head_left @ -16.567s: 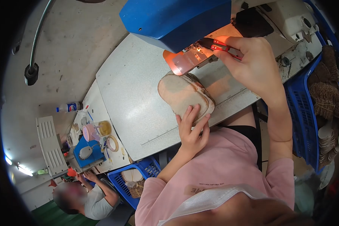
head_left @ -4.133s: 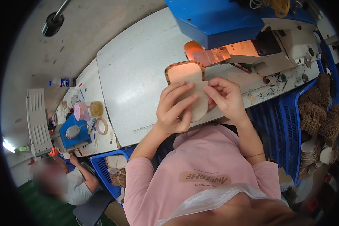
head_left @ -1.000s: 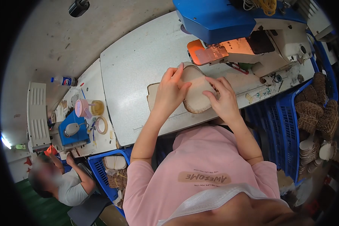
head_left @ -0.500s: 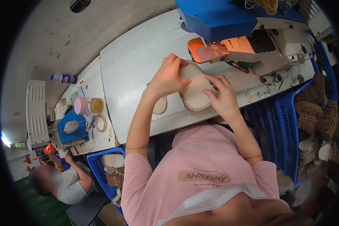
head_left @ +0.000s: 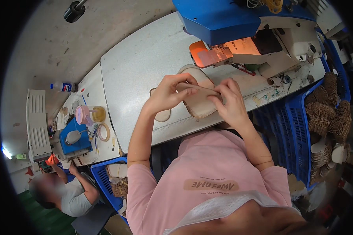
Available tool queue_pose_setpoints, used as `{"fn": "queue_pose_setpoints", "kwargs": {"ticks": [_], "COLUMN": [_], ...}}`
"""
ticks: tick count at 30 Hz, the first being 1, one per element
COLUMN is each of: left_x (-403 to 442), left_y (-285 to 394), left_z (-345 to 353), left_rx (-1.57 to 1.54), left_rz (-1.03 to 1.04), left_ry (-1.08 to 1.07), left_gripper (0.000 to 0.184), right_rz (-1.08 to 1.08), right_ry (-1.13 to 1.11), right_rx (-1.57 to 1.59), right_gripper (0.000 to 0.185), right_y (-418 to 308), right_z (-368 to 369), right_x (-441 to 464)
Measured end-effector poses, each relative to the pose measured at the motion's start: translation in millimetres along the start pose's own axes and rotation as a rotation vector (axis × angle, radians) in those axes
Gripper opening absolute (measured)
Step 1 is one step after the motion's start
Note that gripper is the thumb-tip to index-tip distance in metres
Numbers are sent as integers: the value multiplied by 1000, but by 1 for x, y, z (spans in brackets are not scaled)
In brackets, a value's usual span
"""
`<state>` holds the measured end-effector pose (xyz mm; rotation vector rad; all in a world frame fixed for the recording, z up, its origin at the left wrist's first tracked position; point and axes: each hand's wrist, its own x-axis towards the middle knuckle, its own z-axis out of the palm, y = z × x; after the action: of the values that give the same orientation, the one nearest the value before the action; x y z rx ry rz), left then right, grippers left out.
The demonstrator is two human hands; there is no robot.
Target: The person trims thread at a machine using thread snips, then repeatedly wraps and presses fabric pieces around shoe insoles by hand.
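Observation:
My left hand [head_left: 170,91] and my right hand [head_left: 229,101] hold a pale sole-shaped piece [head_left: 199,94] between them, its near part lifted and bent. Beneath it lie similar pale pieces with brown edges [head_left: 200,110]. Another pale piece [head_left: 163,114] rests flat on the table under my left wrist. The fingers of both hands are bent round the ends of the held piece. Just beyond the stack is the orange-lit plate [head_left: 208,56] of the blue and white machine [head_left: 219,21]. Red-handled snips [head_left: 244,69] lie below the machine arm.
The white table [head_left: 133,78] has a ruler strip near its front edge. Blue baskets stand at the right [head_left: 298,129], beside brown bundles [head_left: 321,117], and at the lower left [head_left: 104,172]. A co-worker [head_left: 74,197] sits lower left, near a bottle [head_left: 64,87] and tape roll [head_left: 103,132].
The top piece has been lifted and bent up from the stack. My left hand has come down and nearer my right hand. The bordered piece held upright earlier is no longer held that way.

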<state>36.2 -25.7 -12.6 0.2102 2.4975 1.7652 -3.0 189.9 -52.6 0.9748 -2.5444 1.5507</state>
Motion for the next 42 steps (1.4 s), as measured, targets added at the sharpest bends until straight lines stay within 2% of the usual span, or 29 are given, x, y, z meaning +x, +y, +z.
{"fn": "queue_pose_setpoints", "kwargs": {"ticks": [2,5,6,9,10,13,14,17,20,25,31,38,42], "left_x": [0,17,25,42,43,38,38,35,38,47,50,54,58], "left_y": [9,22,26,26,24,16,19,32,31,33,22,29,28], "left_z": [1,11,13,16,18,15,22,26,24,15,11,13,9], "left_rx": [-5,-147,-157,653,852,827,710,769,861,829,831,806,795], "left_rz": [-64,100,119,274,345,505,488,410,412,369,395,365,379], "left_ry": [119,429,516,796,810,449,384,329,333,338,402,381,364], "left_gripper": [21,33,42,55,48,36,27,28,27,23,17,21,15], "right_rz": [-21,110,18,55,66,147,143,140,152,148,207,177,120], "right_ry": [-48,-12,137,264,274,226,230,247,252,256,212,278,323], "right_rx": [121,243,278,215,203,168,150,129,150,105,-63,-40,37], "right_gripper": [16,10,9,11,12,12,11,10,9,10,10,8,9], "right_y": [-6,-20,-19,-19,-14,-17,-17,-16,-15,-18,-22,-18,-12], "right_z": [-10,-25,-20,-18,-16,-19,-20,-22,-25,-25,-22,-17,-14], "right_x": [3,22,33,54,58,59,58,57,58,67,76,81,78]}}
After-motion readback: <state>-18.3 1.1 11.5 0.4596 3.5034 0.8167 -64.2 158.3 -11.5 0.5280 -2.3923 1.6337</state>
